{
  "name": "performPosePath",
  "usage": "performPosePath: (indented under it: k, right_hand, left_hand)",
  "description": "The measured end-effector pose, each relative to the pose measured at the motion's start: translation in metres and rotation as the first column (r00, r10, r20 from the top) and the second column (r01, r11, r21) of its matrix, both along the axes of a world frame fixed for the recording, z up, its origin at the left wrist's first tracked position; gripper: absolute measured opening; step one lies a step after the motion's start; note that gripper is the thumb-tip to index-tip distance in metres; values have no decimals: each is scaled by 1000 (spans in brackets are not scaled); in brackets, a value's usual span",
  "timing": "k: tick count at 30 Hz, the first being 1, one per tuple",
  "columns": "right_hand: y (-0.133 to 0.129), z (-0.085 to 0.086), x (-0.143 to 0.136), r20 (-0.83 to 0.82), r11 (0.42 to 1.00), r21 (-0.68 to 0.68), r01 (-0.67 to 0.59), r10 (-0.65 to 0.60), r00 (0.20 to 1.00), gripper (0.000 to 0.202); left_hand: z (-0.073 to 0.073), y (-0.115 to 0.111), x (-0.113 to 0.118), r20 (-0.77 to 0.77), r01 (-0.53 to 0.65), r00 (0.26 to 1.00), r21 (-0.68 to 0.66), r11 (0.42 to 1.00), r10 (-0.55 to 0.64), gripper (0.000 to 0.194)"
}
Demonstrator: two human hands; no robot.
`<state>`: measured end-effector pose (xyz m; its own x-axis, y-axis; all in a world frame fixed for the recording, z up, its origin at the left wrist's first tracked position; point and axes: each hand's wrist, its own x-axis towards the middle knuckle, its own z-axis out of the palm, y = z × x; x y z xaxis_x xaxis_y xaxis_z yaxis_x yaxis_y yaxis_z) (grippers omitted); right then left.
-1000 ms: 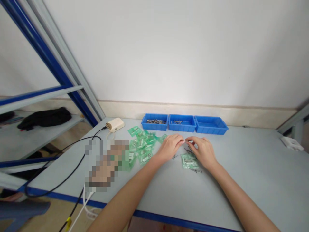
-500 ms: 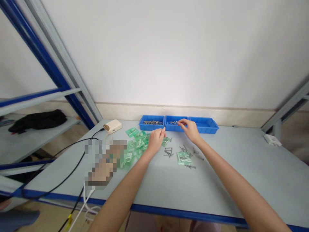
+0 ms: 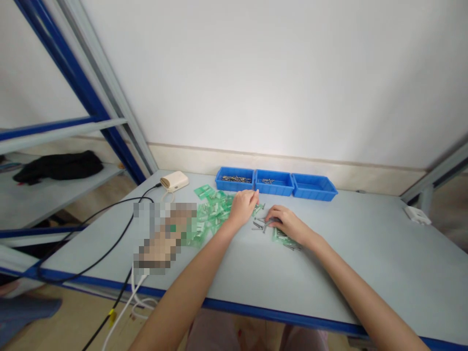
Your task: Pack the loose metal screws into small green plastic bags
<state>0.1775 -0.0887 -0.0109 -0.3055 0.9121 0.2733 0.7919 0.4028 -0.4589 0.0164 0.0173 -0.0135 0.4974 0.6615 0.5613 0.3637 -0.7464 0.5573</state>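
1. the right hand (image 3: pixel 287 225) is low over the table (image 3: pixel 329 278), fingers bent, tips at the loose screws (image 3: pixel 259 226); whether it grips one i cannot tell.
2. the left hand (image 3: pixel 243 208) is half curled beside the green packets (image 3: pixel 215 210); its fingertips are too blurred to show whether they pinch anything.
3. the loose screws lie between the hands, with another green packet (image 3: pixel 280 236) partly under the right hand. more pieces sit in the left blue tray (image 3: pixel 234 187) and a few in the middle blue tray (image 3: pixel 274 189).
4. the screws look light, stiff and hard to damage, but thin and likely to roll; a fingertip pinch across the shank, near the head, should suit.
5. the packets look soft, thin and perhaps slippery; an edge or corner seems the best hold.
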Motion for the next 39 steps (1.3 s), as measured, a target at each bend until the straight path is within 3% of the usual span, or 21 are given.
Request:
performPosePath:
  k: [6,10,14,17,23,28,34,39]
  right_hand:
    - [1,-10,5,-71,993,41,113,-110,991,9]
    - [-3,-5,7,-138,982,62,180,-171,976,8]
    - [-6,2,12,-241,954,66,291,-268,933,9]
    - [-5,4,14,-295,933,58,356,-324,899,10]
    - [-3,0,15,-354,907,50,417,-374,857,14]
    - [-5,2,13,-316,920,69,387,-348,883,18]
    - [-13,8,9,-212,910,106,402,-374,903,11]
    - [-13,7,9,-175,925,91,368,-349,921,13]
  left_hand:
    - [-6,-3,1,-95,66,993,33,997,-63,42]
    - [-4,-9,1,-126,153,981,63,986,-145,19]
    - [-1,-17,3,-209,285,945,158,945,-250,19]
    - [-1,-21,6,-299,333,920,254,908,-254,15]
    - [-4,-21,7,-293,265,940,312,913,-173,14]
    - [-4,-22,7,-271,223,952,306,926,-140,14]
    - [1,-27,7,-277,261,942,256,931,-188,14]
    - [1,-25,6,-316,264,935,309,914,-163,19]
